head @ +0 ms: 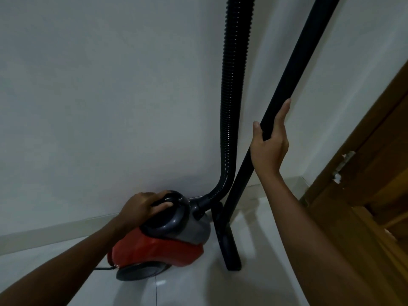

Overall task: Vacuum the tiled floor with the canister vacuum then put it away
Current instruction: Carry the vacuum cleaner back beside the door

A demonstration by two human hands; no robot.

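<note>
- White wall and pale tiled floor (265,283) are framing the corner where I am standing.
- My left hand (141,208) is gripping the handle of the red canister vacuum (159,246), sitting against the wall.
- My right hand (270,144) is lying loosely spread against the upright wand (293,69), thumb hooked round it.
- I am judging the vacuuming finished; I am parking it, with the cord (103,268) possibly left to tidy.

Dim, bluish indoor light, soft glare on the floor tiles (260,257), wide-angle bending at the edges.
</note>
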